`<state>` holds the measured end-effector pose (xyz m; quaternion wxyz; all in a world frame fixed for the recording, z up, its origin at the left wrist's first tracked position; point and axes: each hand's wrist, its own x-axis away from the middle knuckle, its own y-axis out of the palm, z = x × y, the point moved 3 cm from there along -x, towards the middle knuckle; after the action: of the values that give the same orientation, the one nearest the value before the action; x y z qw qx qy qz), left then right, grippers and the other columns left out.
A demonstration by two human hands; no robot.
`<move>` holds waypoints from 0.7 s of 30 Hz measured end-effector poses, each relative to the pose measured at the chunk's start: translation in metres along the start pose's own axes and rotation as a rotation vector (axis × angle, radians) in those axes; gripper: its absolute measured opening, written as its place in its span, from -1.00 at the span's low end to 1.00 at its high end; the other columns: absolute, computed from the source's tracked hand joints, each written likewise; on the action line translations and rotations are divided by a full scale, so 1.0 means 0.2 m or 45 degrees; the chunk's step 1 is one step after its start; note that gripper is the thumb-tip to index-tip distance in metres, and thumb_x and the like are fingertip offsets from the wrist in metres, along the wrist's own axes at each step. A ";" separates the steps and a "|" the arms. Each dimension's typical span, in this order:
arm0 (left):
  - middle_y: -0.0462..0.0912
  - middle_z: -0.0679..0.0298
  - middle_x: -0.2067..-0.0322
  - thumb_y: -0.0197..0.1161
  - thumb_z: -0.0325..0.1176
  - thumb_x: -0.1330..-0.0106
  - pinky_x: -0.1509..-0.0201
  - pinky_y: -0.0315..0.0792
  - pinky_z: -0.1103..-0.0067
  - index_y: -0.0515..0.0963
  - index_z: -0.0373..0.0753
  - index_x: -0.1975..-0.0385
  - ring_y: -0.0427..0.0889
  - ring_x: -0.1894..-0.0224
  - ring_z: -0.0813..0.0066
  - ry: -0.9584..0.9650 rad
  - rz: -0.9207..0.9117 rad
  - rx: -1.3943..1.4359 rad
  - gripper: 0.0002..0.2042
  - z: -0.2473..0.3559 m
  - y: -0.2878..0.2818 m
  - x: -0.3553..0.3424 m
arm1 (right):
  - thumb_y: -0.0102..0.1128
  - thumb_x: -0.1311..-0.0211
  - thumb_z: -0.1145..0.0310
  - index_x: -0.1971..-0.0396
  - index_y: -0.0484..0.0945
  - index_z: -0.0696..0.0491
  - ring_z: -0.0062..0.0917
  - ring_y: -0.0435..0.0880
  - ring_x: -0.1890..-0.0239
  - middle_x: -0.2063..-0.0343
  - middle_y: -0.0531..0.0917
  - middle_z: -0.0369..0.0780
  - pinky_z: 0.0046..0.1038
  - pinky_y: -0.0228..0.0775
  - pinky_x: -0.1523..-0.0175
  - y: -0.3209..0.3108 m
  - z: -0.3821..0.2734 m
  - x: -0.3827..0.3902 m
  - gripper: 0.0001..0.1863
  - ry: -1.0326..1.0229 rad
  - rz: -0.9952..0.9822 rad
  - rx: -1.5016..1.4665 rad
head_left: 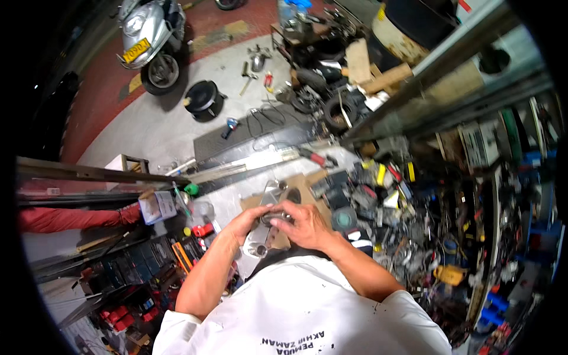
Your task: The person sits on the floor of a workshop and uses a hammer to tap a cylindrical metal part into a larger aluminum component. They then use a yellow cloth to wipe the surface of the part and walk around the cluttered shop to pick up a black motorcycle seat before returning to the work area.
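In front of my chest is a long silver metal casting point(255, 241), with round holes at its ends; it looks like a motorcycle engine or suspension part, but I cannot tell which. My left hand point(248, 223) is closed on its left side. From the right, my right hand point(306, 227) curls its thumb and fingers around a small round metal piece point(276, 217) at the middle of the casting. My fingers partly hide this piece, and whether it is joined to the casting cannot be seen. Beneath lies flattened brown cardboard point(306, 190).
Tools, boxes and loose parts crowd the floor at right, including a yellow part point(451, 274). At left are a red tool point(202, 229) and a white box point(158, 206). Beyond the metal threshold point(248, 163) are a blue power tool point(230, 127), black round stool point(202, 97) and silver scooter point(148, 35).
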<state>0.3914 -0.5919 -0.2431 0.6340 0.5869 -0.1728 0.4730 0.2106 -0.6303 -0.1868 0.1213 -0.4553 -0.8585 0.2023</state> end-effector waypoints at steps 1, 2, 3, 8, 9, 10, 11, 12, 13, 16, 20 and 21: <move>0.66 0.16 0.38 0.07 0.09 -0.49 0.47 0.62 0.30 0.55 -0.14 -0.11 0.71 0.45 0.16 -0.037 0.154 -0.026 -0.54 0.15 -0.05 0.00 | 0.30 -0.33 0.12 0.09 0.59 0.04 0.01 0.69 0.38 0.47 0.68 0.01 -0.10 0.48 0.28 -0.02 0.01 -0.18 -0.67 -0.007 0.015 -0.004; 0.68 0.13 0.33 0.02 0.12 -0.52 0.43 0.65 0.27 0.54 -0.15 -0.13 0.74 0.39 0.12 0.076 0.103 0.003 -0.52 0.30 -0.08 0.02 | 0.31 -0.33 0.12 0.11 0.60 0.04 0.01 0.70 0.39 0.49 0.68 0.00 -0.10 0.49 0.28 -0.02 -0.01 -0.32 -0.68 0.008 0.019 -0.019; 0.69 0.10 0.29 -0.03 0.14 -0.54 0.39 0.67 0.25 0.53 -0.15 -0.14 0.77 0.33 0.08 0.116 0.149 0.025 -0.49 0.44 -0.12 0.06 | 0.31 -0.32 0.13 0.13 0.62 0.04 0.00 0.70 0.39 0.51 0.68 0.00 -0.11 0.49 0.27 -0.03 -0.03 -0.47 -0.69 0.021 0.013 -0.029; 0.73 -0.13 0.17 -0.05 0.18 -0.51 0.36 0.71 0.13 0.49 -0.39 -0.16 0.77 0.27 -0.17 0.535 -0.166 0.240 -0.34 1.11 -0.30 0.36 | 0.26 -0.41 0.10 0.29 0.64 0.14 -0.65 0.54 0.67 0.69 0.57 -0.30 -0.47 0.35 0.56 -0.16 -0.07 -1.30 -0.65 0.403 0.118 -0.479; 0.71 -0.19 0.17 -0.07 0.16 -0.53 0.34 0.71 0.11 0.49 -0.45 -0.10 0.76 0.26 -0.22 0.627 -0.187 0.352 -0.35 1.24 -0.34 0.39 | 0.24 -0.44 0.09 0.31 0.63 0.16 -0.74 0.47 0.69 0.70 0.53 -0.36 -0.55 0.29 0.60 -0.18 -0.07 -1.47 -0.62 0.489 0.131 -0.672; 0.70 -0.22 0.17 -0.06 0.13 -0.53 0.32 0.71 0.09 0.48 -0.46 -0.08 0.75 0.26 -0.22 0.675 -0.158 0.311 -0.37 1.37 -0.39 0.39 | 0.23 -0.44 0.09 0.35 0.61 0.15 -0.73 0.39 0.74 0.72 0.49 -0.37 -0.58 0.18 0.65 -0.21 -0.06 -1.63 -0.62 0.563 0.103 -0.830; 0.69 -0.25 0.17 -0.06 0.11 -0.54 0.30 0.71 0.08 0.48 -0.47 -0.05 0.75 0.27 -0.22 0.749 -0.192 0.283 -0.39 1.52 -0.44 0.39 | 0.20 -0.45 0.08 0.37 0.59 0.14 -0.71 0.31 0.78 0.75 0.43 -0.36 -0.58 0.10 0.68 -0.21 -0.05 -1.79 -0.61 0.593 0.077 -0.984; 0.68 -0.26 0.17 -0.01 0.02 -0.54 0.27 0.71 0.08 0.48 -0.46 0.02 0.75 0.27 -0.21 0.876 -0.137 0.221 -0.48 1.67 -0.49 0.37 | 0.19 -0.45 0.07 0.37 0.58 0.14 -0.69 0.28 0.80 0.77 0.39 -0.36 -0.57 0.07 0.69 -0.21 -0.05 -1.95 -0.61 0.650 0.083 -1.025; 0.68 -0.17 0.21 0.13 -0.13 -0.46 0.26 0.71 0.16 0.47 -0.43 0.06 0.76 0.30 -0.09 0.951 -0.095 0.083 -0.61 1.81 -0.55 0.35 | 0.18 -0.46 0.06 0.36 0.57 0.13 -0.67 0.24 0.81 0.78 0.35 -0.36 -0.57 0.05 0.69 -0.19 -0.04 -2.07 -0.60 0.752 0.097 -1.082; 0.62 0.11 0.20 0.30 -0.33 -0.25 0.19 0.60 0.47 0.41 -0.40 -0.08 0.67 0.34 0.35 0.987 0.043 -0.161 -0.56 2.22 -0.70 0.28 | 0.15 -0.48 0.04 0.31 0.56 0.15 -0.67 0.14 0.83 0.80 0.29 -0.36 -0.53 -0.07 0.69 -0.15 -0.07 -2.47 -0.58 0.785 0.107 -1.260; 0.60 0.21 0.09 0.41 -0.43 -0.18 -0.02 0.52 0.58 0.36 -0.45 -0.27 0.59 0.14 0.56 0.921 0.119 -0.622 -0.37 2.70 -0.81 0.32 | 0.19 -0.47 -0.01 0.38 0.52 0.07 -0.66 0.12 0.84 0.80 0.29 -0.37 -0.50 -0.05 0.67 -0.11 -0.14 -2.85 -0.59 0.899 0.150 -1.306; 0.61 0.21 0.08 0.42 -0.41 -0.17 -0.06 0.51 0.55 0.37 -0.42 -0.27 0.59 0.11 0.53 0.953 0.143 -0.691 -0.36 2.81 -0.82 0.33 | 0.20 -0.46 -0.03 0.40 0.51 0.05 -0.65 0.13 0.84 0.80 0.29 -0.37 -0.49 -0.04 0.67 -0.12 -0.15 -2.95 -0.58 0.884 0.180 -1.285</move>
<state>0.7432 -1.0529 -0.1461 0.7567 0.1786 -0.0813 0.6236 0.5328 -1.1254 -0.1630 0.1496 -0.5517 -0.7265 -0.3814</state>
